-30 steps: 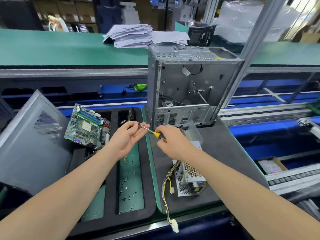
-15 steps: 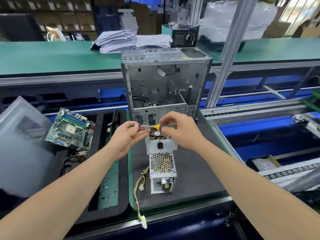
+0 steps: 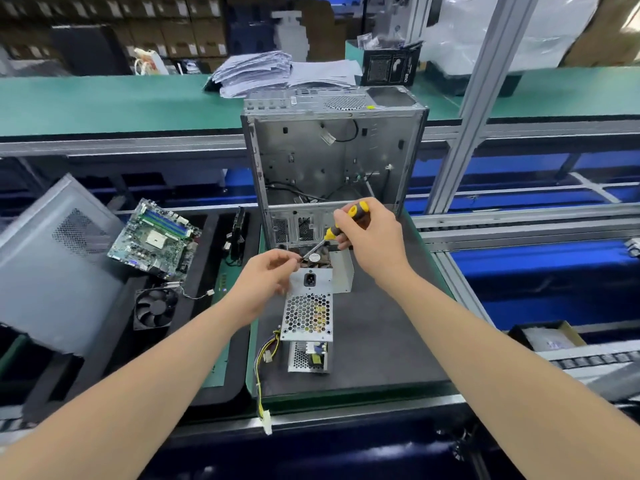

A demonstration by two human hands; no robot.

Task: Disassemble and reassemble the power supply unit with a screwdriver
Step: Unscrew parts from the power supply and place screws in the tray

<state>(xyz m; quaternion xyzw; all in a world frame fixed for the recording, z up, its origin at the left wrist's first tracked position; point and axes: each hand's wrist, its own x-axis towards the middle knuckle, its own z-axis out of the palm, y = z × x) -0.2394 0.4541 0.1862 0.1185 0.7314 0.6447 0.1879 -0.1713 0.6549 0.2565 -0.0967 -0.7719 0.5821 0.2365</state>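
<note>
The silver power supply unit (image 3: 307,315) lies on the dark mat (image 3: 381,334), its perforated cover up, with yellow and black cables (image 3: 264,362) trailing toward the front edge. My right hand (image 3: 372,237) grips a yellow-and-black screwdriver (image 3: 341,223), its shaft angled down to the left above the unit's far end. My left hand (image 3: 268,275) pinches something small at the screwdriver's tip; what it is cannot be made out. The unit's far end with its fan is partly hidden by both hands.
An open grey computer case (image 3: 332,157) stands upright just behind the unit. To the left are a black tray (image 3: 207,375) with a motherboard (image 3: 154,237), a black fan (image 3: 156,308), small screws and a grey side panel (image 3: 45,271). Papers (image 3: 270,72) lie on the green shelf.
My right hand has risen and tilted the screwdriver handle up, so the shaft now slopes down to the left hand. The view has shifted, bringing the power supply toward the centre.
</note>
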